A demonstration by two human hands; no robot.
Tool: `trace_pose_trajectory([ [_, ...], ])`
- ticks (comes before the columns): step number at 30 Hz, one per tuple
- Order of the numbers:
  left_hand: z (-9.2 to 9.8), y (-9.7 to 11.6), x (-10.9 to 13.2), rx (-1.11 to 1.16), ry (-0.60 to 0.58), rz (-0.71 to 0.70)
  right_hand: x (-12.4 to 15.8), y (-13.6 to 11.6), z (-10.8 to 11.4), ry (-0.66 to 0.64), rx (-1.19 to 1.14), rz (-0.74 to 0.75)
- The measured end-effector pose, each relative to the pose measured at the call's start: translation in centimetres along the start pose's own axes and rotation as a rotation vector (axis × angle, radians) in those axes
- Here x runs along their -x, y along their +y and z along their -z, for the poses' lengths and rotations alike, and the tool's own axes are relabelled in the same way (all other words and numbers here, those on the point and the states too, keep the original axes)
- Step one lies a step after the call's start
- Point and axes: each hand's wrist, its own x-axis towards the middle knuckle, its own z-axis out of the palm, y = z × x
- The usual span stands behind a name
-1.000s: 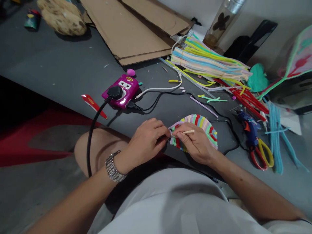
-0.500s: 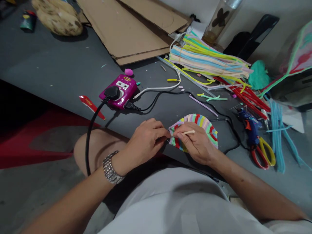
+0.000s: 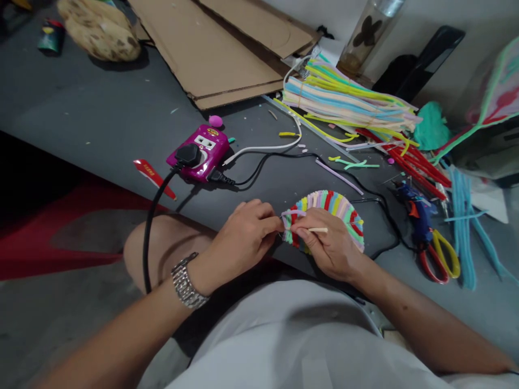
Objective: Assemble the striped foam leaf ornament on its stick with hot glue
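Striped fuzzy piece (image 3: 338,202) lay at the table's (image 3: 93,97) near edge, right of that edge's middle, between the two hands. Left hand (image 3: 249,232) had its fingers bent and pinched nearly closed at the piece's left end; the exact contact was partly hidden. Right hand (image 3: 330,243) had thumb and fingers closed round a pale stick (image 3: 318,230), its knuckles over the piece. A lilac strand (image 3: 293,212) stuck out by the right fingertips, on top of the stripes.

Risks, as judged: the left pinch looked small, so a hard push with the stick could have slipped it off and bent the end strips or poked a left finger. The loose strand could have snagged on the right hand and pulled crooked. Being so near the edge, the piece could have tipped off if both hands let go.

Further out — black cable (image 3: 389,221) ran behind the piece toward the blue glue gun (image 3: 417,213) and scissors (image 3: 444,256), near the right end. A forearm catching it could have dragged the gun; whether it was hot, couldn't tell. Thick cord (image 3: 151,232) hung over the near edge — a knee bump might have yanked the purple socket block (image 3: 200,151).
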Motion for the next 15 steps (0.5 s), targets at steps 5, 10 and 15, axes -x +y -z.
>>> trace_pose_trajectory([
  [5, -0.09, -0.26, 0.38, 0.032, 0.039, -0.038, -0.59, -0.2, -0.17, -0.018, -0.008, 0.025],
  [10, -0.46, -0.28, 0.78, -0.031, 0.098, -0.094, -0.45, -0.19, -0.42, 0.018, -0.018, 0.046],
  [15, -0.6, -0.19, 0.97, -0.136, 0.13, -0.15, -0.02, -0.08, -0.65, 0.053, -0.006, 0.032],
])
